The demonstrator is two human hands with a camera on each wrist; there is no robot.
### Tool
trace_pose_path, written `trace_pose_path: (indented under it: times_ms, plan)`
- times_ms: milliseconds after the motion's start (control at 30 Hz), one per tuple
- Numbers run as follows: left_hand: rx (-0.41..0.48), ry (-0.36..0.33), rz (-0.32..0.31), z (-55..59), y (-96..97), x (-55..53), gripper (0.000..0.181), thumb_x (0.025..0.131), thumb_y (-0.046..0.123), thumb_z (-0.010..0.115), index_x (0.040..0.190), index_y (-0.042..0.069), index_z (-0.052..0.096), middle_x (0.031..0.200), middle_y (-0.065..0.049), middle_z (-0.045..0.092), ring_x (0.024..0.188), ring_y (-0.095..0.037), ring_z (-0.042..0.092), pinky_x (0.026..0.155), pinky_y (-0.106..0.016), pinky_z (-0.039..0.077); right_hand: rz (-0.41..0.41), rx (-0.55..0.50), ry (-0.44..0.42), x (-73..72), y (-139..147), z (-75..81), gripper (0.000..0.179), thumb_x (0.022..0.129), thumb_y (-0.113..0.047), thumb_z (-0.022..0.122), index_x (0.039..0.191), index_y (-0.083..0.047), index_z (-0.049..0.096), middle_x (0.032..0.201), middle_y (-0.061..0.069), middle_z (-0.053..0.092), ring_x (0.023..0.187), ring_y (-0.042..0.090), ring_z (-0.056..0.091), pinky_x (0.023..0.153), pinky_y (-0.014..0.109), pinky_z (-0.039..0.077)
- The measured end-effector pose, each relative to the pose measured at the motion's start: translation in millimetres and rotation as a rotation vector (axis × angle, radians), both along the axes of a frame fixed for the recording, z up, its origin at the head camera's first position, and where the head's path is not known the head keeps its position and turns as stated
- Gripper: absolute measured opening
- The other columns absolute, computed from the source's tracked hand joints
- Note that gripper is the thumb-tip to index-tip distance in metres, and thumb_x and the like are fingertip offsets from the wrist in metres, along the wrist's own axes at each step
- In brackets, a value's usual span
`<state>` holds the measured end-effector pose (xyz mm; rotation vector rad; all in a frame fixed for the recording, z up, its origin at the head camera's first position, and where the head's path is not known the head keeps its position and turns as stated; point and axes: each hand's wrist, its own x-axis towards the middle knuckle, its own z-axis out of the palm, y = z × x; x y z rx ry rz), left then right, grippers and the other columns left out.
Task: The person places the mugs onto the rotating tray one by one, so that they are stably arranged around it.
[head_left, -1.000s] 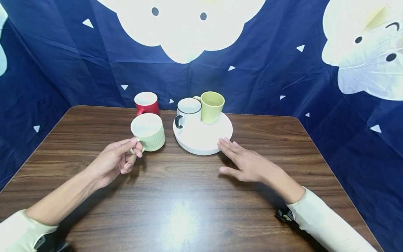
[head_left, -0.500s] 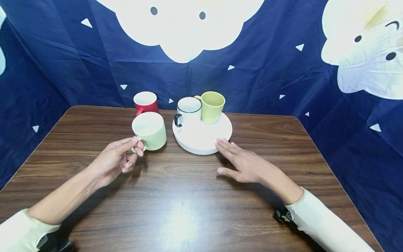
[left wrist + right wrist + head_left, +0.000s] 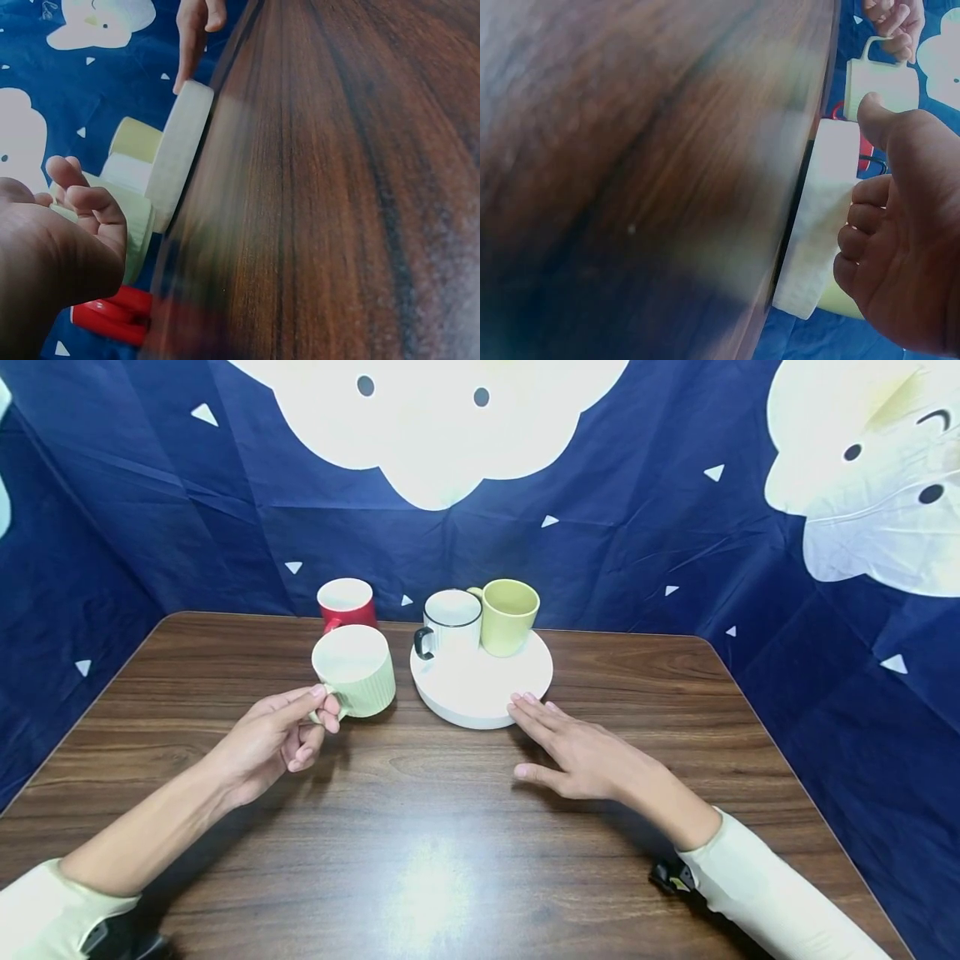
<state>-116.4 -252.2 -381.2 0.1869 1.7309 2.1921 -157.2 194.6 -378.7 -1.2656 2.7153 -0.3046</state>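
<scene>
My left hand (image 3: 273,739) pinches the handle of a pale green ribbed mug (image 3: 360,681), also seen in the left wrist view beyond the curled fingers. In the right wrist view this mug (image 3: 881,86) looks upright and slightly above the tabletop. A round white turntable (image 3: 480,706) stands right of it, bearing a white mug (image 3: 453,631) with black rim and handle and a yellow-green mug (image 3: 510,620) at its back. My right hand (image 3: 588,756) has its fingers extended, tips touching the turntable's front right edge. Behind the ribbed mug is a partly hidden red mug (image 3: 348,602).
The wooden table (image 3: 480,827) reaches back to a dark blue cloth (image 3: 637,543) printed with white clouds and triangles. A bright light reflection lies on the front middle of the wood.
The turntable has rotated slightly clockwise as seen from above, carrying both mugs along. My right fingertips have shifted a little left with its edge. The left hand and ribbed mug have barely moved.
</scene>
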Motion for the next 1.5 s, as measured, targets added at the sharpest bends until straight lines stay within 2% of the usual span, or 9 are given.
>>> trace_pose_path:
  times_ms: [400, 633, 767, 800, 867, 1000, 1033, 1100, 1500]
  plan:
    - [-0.006, -0.007, -0.01, 1.8, 2.5, -0.4, 0.033, 0.123, 0.028, 0.05, 0.11, 0.014, 0.077, 0.092, 0.008, 0.08, 0.056, -0.006, 0.058, 0.051, -0.021, 0.044, 0.0, 0.008, -0.006, 4.4, -5, 1.1, 0.09, 0.115, -0.056, 0.06, 0.18, -0.007, 0.023, 0.189, 0.015, 0.02, 0.177, 0.029, 0.021, 0.144, 0.049, 0.025]
    - [-0.015, 0.011, -0.009, 3.7, 3.8, -1.3, 0.033, 0.123, 0.029, 0.05, 0.109, 0.014, 0.076, 0.091, 0.008, 0.079, 0.055, -0.007, 0.056, 0.05, -0.027, 0.036, 0.0, 0.014, 0.017, 7.8, -8, 3.6, 0.092, 0.114, -0.058, 0.061, 0.18, -0.006, 0.023, 0.189, 0.015, 0.02, 0.177, 0.029, 0.022, 0.143, 0.049, 0.025]
    - [-0.018, 0.012, -0.008, 4.9, 4.6, -1.9, 0.034, 0.123, 0.029, 0.05, 0.109, 0.013, 0.077, 0.091, 0.008, 0.078, 0.055, -0.007, 0.056, 0.05, -0.027, 0.037, 0.009, -0.021, 0.02, 8.5, -7, 1.2, 0.091, 0.115, -0.062, 0.054, 0.18, -0.007, 0.023, 0.189, 0.016, 0.02, 0.177, 0.03, 0.022, 0.143, 0.051, 0.025]
    - [-0.018, 0.013, -0.008, 5.2, 4.9, -2.0, 0.034, 0.123, 0.029, 0.05, 0.109, 0.013, 0.077, 0.091, 0.008, 0.078, 0.055, -0.007, 0.056, 0.05, -0.026, 0.037, 0.031, -0.043, 0.029, 2.9, -4, -8.1, 0.093, 0.115, -0.068, 0.05, 0.181, -0.008, 0.021, 0.19, 0.015, 0.019, 0.178, 0.027, 0.019, 0.145, 0.047, 0.023]
    - [-0.018, 0.015, -0.008, 5.7, 5.4, -2.3, 0.034, 0.123, 0.029, 0.05, 0.109, 0.014, 0.077, 0.091, 0.008, 0.079, 0.055, -0.007, 0.056, 0.05, -0.025, 0.038, 0.037, -0.06, 0.039, 3.6, -4, -9.5, 0.092, 0.115, -0.069, 0.046, 0.181, -0.008, 0.021, 0.189, 0.016, 0.02, 0.178, 0.028, 0.02, 0.145, 0.048, 0.023]
    - [-0.015, 0.019, -0.006, 6.7, 6.1, -2.4, 0.034, 0.123, 0.029, 0.05, 0.108, 0.015, 0.077, 0.091, 0.008, 0.079, 0.055, -0.006, 0.056, 0.05, -0.023, 0.042, 0.009, -0.029, 0.038, 5.2, -7, -9.7, 0.09, 0.116, -0.065, 0.049, 0.18, -0.007, 0.023, 0.189, 0.015, 0.02, 0.178, 0.028, 0.02, 0.144, 0.048, 0.024]
    - [-0.013, 0.02, -0.005, 7.0, 6.0, -2.4, 0.034, 0.123, 0.029, 0.05, 0.108, 0.015, 0.077, 0.091, 0.008, 0.079, 0.055, -0.006, 0.056, 0.051, -0.023, 0.042, -0.02, -0.004, 0.03, 11.5, -12, -0.7, 0.087, 0.117, -0.059, 0.053, 0.18, -0.006, 0.024, 0.189, 0.016, 0.022, 0.177, 0.03, 0.023, 0.143, 0.052, 0.026]
    - [-0.011, 0.021, -0.003, 7.5, 6.0, -2.3, 0.034, 0.123, 0.029, 0.05, 0.108, 0.015, 0.077, 0.091, 0.008, 0.079, 0.055, -0.006, 0.056, 0.051, -0.023, 0.043, -0.037, 0.019, 0.028, 12.4, -14, 0.3, 0.086, 0.117, -0.056, 0.056, 0.179, -0.006, 0.025, 0.189, 0.015, 0.022, 0.177, 0.03, 0.023, 0.143, 0.05, 0.026]
    - [0.002, 0.055, -0.01, 14.0, 9.9, -5.4, 0.034, 0.123, 0.028, 0.049, 0.108, 0.015, 0.076, 0.091, 0.009, 0.079, 0.054, -0.006, 0.055, 0.05, -0.025, 0.037, -0.07, 0.017, 0.033, 21.3, -26, 0.7, 0.082, 0.119, -0.056, 0.05, 0.179, -0.006, 0.025, 0.189, 0.014, 0.023, 0.177, 0.031, 0.023, 0.143, 0.053, 0.027]
